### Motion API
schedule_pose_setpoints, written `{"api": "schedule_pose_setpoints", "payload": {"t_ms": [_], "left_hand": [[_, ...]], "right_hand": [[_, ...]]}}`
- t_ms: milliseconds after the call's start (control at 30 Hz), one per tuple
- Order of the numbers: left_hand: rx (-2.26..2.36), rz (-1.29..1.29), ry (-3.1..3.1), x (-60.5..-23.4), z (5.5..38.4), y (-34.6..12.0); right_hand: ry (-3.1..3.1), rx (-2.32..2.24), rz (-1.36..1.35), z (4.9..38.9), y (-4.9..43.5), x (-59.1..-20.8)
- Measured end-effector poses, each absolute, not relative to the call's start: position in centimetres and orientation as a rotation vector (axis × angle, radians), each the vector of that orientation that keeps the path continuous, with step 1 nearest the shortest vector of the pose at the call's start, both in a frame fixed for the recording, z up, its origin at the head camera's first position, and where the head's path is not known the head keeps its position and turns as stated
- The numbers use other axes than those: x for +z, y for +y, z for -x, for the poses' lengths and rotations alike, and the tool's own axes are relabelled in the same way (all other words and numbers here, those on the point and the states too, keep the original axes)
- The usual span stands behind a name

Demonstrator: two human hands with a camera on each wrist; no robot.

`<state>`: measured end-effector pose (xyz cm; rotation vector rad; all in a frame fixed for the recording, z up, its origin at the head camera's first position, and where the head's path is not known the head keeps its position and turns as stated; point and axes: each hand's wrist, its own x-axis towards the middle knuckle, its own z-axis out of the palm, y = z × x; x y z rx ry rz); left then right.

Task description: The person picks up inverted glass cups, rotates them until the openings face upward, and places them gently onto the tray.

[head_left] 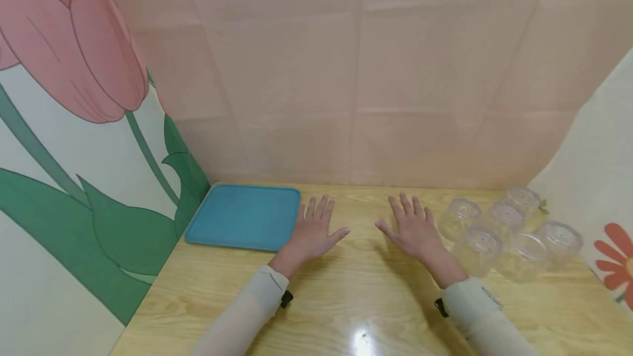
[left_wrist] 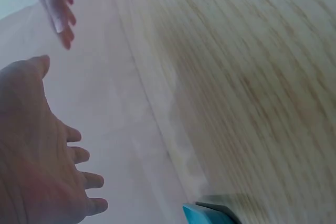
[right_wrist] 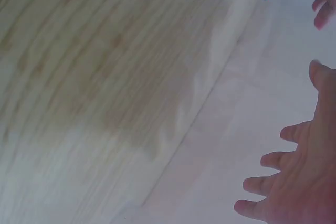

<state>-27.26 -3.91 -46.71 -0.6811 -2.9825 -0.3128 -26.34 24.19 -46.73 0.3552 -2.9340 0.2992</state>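
Both hands hover over the wooden table with fingers spread and nothing in them. In the head view my left hand is beside the right edge of a blue rectangular tray, its fingers overlapping that edge. My right hand is just left of a group of clear plastic cups. Those cups stand upside down; one near cup is nearest to the right wrist. The left wrist view shows the left palm and a corner of the tray. In the right wrist view the right palm faces the table.
Several more cups, among them a far one and a right one, cluster at the table's right. A pink cloth hangs behind the table. Tulip-printed cloth borders the left side, flower-printed cloth the right.
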Motion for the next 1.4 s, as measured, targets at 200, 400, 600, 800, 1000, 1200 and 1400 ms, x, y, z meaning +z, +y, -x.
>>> {"api": "schedule_pose_setpoints", "payload": {"t_ms": [200,400,600,800,1000,1200,1400], "left_hand": [[-0.329,0.680,-2.960,-46.2,27.2,-4.0],[-0.396,0.691,-2.942,-45.6,26.7,-3.7],[-0.412,0.708,-2.958,-45.3,26.3,-3.0],[-0.420,0.736,-2.944,-44.8,26.0,-2.3],[-0.414,0.769,-2.920,-44.3,25.7,-1.7],[-0.415,0.785,-2.892,-44.0,25.5,-1.0],[-0.467,0.807,-2.882,-44.1,25.4,-0.4]], "right_hand": [[-2.923,0.319,-0.331,26.0,24.8,-45.8],[-2.947,0.386,-0.323,25.4,25.5,-44.3],[-2.938,0.367,-0.306,24.5,26.5,-43.0],[-2.942,0.358,-0.261,23.6,27.8,-42.2],[-2.980,0.364,-0.224,22.9,29.6,-41.4],[-3.005,0.351,-0.163,21.9,31.4,-40.6],[-3.066,0.333,-0.095,21.1,33.0,-39.9]]}}
